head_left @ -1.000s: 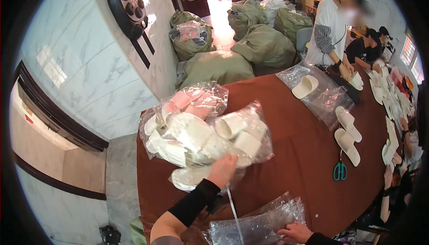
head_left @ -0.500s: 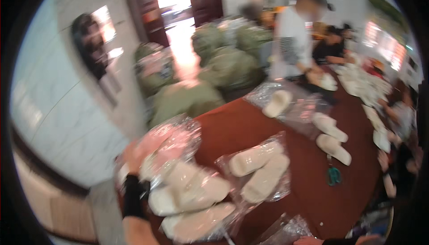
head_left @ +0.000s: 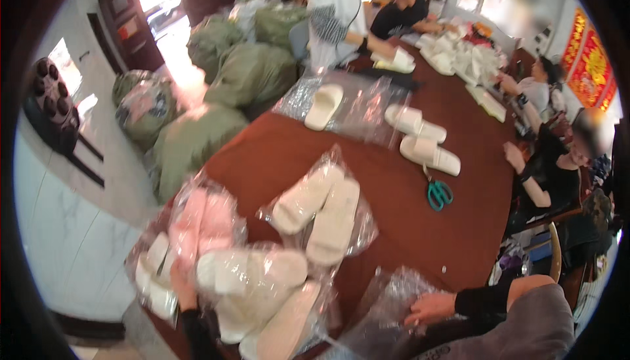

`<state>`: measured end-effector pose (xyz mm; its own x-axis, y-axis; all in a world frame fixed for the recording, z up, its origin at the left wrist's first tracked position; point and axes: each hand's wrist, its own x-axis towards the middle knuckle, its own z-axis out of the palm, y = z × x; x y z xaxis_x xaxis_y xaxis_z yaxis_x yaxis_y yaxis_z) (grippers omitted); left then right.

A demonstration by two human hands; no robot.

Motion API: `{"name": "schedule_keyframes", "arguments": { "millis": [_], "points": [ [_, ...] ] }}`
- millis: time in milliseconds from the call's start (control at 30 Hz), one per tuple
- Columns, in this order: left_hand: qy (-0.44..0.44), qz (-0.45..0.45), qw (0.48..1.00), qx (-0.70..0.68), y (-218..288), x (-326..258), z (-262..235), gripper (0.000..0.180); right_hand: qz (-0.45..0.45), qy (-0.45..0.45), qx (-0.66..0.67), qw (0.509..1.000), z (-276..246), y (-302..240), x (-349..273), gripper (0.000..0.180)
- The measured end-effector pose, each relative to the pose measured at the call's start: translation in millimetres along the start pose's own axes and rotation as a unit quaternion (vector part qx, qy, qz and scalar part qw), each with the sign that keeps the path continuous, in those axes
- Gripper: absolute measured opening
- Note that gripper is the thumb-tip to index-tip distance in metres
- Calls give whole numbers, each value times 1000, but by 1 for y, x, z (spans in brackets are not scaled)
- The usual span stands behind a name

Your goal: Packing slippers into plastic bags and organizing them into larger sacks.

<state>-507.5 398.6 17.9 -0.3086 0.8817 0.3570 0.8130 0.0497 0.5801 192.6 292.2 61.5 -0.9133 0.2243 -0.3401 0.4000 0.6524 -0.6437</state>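
Note:
My left hand is among bagged slippers at the table's left edge, beside pink slippers and white slippers in clear film. Plastic and slippers partly cover its fingers, so I cannot tell whether it grips anything. Against its right side lies a pile of bagged cream slippers. At the front of the table my right hand has its curled fingers on a crumpled clear plastic bag, pinching the film. Another bagged cream pair lies beyond the pile.
Teal-handled scissors lie right of centre, near unbagged cream slippers. Flat clear bags with one slipper lie farther off. Several people sit or stand around the brown-covered table. Large green sacks stand behind it.
The view has swung right, so the table appears farther left. My right hand and forearm, barely visible before, now show over the clear bag. My left hand is lower, still among the bagged slippers.

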Motion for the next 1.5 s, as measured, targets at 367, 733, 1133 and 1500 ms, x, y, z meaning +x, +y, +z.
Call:
{"name": "schedule_keyframes", "arguments": {
  "millis": [367,733,1133,1500],
  "points": [
    [-98,-14,990,-99,310,-62,57,49,-77,133,18,988,7,4,-17,38],
    [-74,-52,979,184,290,-38,155,32,-97,235,13,967,51,11,-6,34],
    [4,87,970,229,453,-60,104,19,-68,172,28,982,29,22,-14,34],
    [-17,-241,870,-429,532,-236,39,27,-86,177,19,980,56,42,-2,31]
  ]
}}
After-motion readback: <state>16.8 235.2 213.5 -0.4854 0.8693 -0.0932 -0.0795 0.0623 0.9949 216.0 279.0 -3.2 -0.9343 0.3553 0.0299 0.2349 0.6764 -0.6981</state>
